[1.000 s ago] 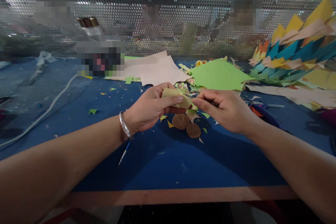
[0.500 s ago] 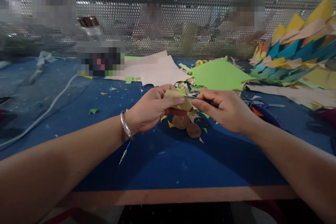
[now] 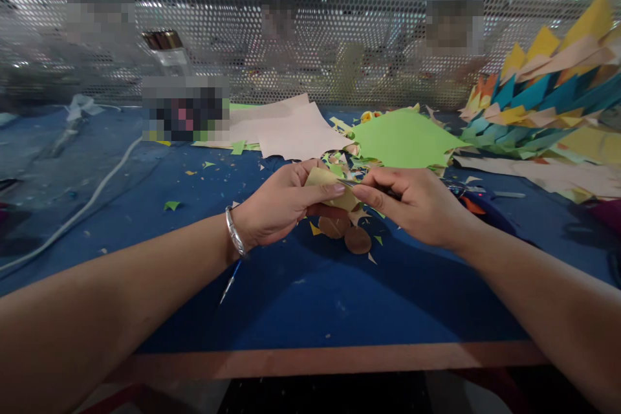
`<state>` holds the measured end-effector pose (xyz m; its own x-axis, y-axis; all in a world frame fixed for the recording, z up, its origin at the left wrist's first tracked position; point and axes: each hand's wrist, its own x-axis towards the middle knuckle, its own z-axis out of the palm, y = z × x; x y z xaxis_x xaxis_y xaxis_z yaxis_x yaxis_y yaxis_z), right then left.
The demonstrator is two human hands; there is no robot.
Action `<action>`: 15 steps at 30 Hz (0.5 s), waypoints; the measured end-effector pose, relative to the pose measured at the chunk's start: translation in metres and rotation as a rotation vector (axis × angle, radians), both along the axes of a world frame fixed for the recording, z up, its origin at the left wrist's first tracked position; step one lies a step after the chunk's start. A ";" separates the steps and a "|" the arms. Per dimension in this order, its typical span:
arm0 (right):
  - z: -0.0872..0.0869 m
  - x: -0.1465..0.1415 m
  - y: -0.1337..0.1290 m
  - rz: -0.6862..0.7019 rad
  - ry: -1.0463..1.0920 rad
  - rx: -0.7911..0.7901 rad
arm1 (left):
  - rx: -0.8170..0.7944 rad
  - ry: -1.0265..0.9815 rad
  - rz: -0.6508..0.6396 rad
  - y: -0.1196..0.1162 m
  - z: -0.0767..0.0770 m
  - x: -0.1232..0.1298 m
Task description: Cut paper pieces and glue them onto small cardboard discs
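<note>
My left hand [image 3: 276,204] pinches a small piece of pale yellow paper [image 3: 320,176] between thumb and fingers, above the blue table. My right hand [image 3: 422,204] is closed round what look like small scissors [image 3: 346,183]. Their thin metal tip meets the paper near my left thumb, while the handles are mostly hidden in my fingers. Below the paper, two brown round pieces [image 3: 358,240] lie on the table among cut paper scraps [image 3: 379,241].
Beyond my hands lie a green paper sheet [image 3: 402,139] and pale pink paper [image 3: 295,126]. A layered coloured paper construction [image 3: 548,90] stands at right. On the left are a white cable [image 3: 107,191] and a blue-handled pointed tool [image 3: 231,281]. A perforated metal screen [image 3: 320,32] rises behind.
The paper has tilted slightly in my left hand, and the metal tip now sits a little further left and lower against it. Both hands keep their hold.
</note>
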<state>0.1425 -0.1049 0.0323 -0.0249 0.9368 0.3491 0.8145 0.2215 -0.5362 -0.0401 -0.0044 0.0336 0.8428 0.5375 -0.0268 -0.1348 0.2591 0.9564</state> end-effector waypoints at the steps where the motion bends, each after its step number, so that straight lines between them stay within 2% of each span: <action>1: 0.000 0.000 0.000 0.003 -0.002 0.005 | -0.003 -0.002 -0.001 0.000 0.000 0.000; 15: 0.002 -0.001 0.000 -0.002 -0.018 0.010 | -0.010 -0.002 -0.002 0.000 0.001 0.000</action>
